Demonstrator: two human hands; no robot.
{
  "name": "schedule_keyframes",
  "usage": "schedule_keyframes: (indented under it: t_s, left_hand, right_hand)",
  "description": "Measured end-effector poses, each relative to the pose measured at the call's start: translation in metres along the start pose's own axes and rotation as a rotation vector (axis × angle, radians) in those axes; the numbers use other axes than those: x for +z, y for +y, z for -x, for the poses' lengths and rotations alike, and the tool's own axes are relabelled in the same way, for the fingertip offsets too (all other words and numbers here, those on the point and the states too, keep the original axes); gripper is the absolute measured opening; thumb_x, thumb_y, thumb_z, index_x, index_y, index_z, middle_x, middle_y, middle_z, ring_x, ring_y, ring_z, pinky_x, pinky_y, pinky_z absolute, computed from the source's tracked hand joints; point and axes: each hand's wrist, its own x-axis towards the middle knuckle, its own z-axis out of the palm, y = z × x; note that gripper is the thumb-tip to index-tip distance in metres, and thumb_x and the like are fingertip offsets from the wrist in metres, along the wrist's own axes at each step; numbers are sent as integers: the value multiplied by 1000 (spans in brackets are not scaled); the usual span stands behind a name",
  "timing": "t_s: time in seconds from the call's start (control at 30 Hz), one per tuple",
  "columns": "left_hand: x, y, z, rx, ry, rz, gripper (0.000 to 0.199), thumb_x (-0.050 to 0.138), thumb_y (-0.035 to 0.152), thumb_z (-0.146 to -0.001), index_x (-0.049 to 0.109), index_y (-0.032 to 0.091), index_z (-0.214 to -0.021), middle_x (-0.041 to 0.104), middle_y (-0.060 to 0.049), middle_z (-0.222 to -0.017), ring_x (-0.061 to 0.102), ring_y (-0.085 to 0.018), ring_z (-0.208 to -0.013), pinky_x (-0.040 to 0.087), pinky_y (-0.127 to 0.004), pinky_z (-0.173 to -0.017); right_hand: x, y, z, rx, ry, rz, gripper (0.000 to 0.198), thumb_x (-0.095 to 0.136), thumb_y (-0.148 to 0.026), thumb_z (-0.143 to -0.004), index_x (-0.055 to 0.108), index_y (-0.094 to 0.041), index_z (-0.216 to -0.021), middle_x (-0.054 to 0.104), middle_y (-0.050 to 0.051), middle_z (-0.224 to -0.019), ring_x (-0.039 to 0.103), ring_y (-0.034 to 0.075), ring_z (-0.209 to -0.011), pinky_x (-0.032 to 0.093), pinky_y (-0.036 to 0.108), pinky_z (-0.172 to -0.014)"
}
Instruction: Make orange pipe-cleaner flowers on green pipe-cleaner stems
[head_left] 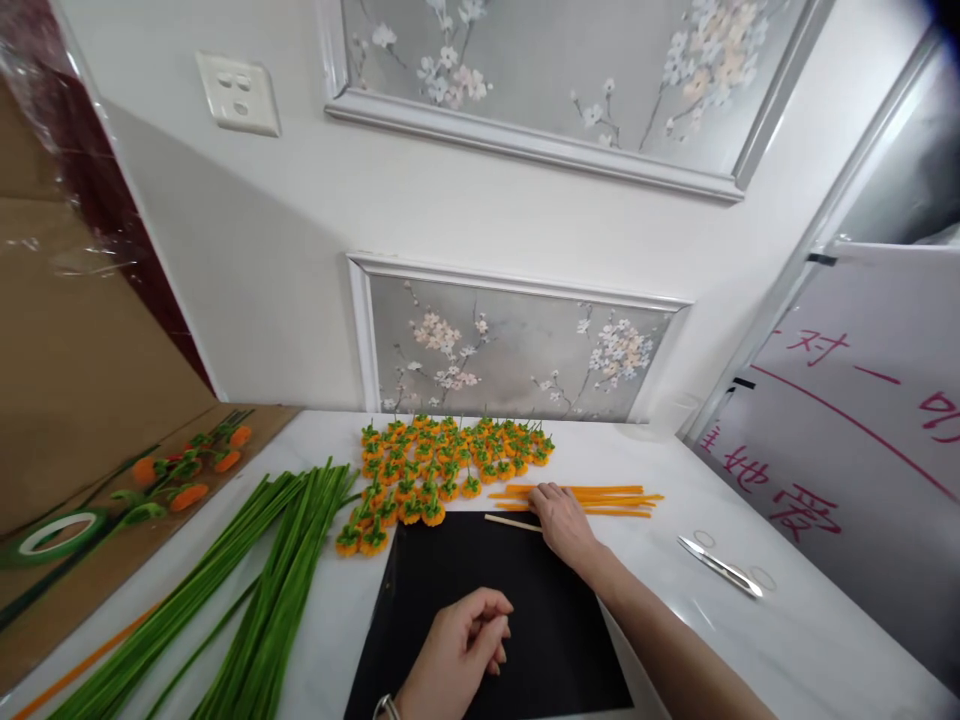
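Observation:
My right hand reaches over the left part of a small bundle of orange pipe cleaners, its fingers bent down onto them and the fingertips partly hidden. A thin pale stick lies by that hand at the top edge of a black mat. Above the lower part of the mat, my left hand is loosely curled, with nothing visible in it. Several rows of small orange flower heads with green tops stand just behind the mat.
Long green pipe cleaners lie at the left. Beyond them, cardboard bears a roll of green tape and finished orange flowers. Metal tweezers rest at the right among thin rings. A panelled wall closes off the back.

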Motion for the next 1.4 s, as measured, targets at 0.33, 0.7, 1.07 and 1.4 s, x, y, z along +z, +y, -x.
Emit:
schedule_keyframes:
  t_s: [0.33,0.7,1.07,1.4]
  left_hand:
    - [1,-5,-1,3,-11,-22,19,54,29,-81,64,15,-90,59,-2,-73,57,-13,-60,48,-23,-55]
    - [2,-3,0,9,-2,-23,21,57,33,-80,65,16,-88,59,-1,-70,57,-13,-59,47,-22,-54]
    - [2,-2,2,48,142,125,28,59,40,-79,67,14,-87,64,-3,-72,58,-13,-58,49,-24,-55]
    - [-10,2,-4,-45,345,323,42,74,40,-64,72,14,-97,72,-6,-86,67,-20,-77,56,-30,-73]
  right_hand:
    - [-24,11,0,-17,-30,-23,28,40,-16,-96,61,-25,-112,60,4,-101,58,16,-87,37,24,-70]
    - [-17,-4,5,22,-105,-20,16,49,-26,-93,65,-24,-94,65,2,-99,65,15,-79,37,23,-59]
    - [-33,-20,22,26,-60,39,22,41,-12,-93,61,-21,-94,64,6,-97,63,19,-78,37,28,-63]
    - [-56,-79,66,-38,-40,-133,16,44,-16,-93,58,-24,-92,64,4,-95,63,18,-73,38,28,-60]
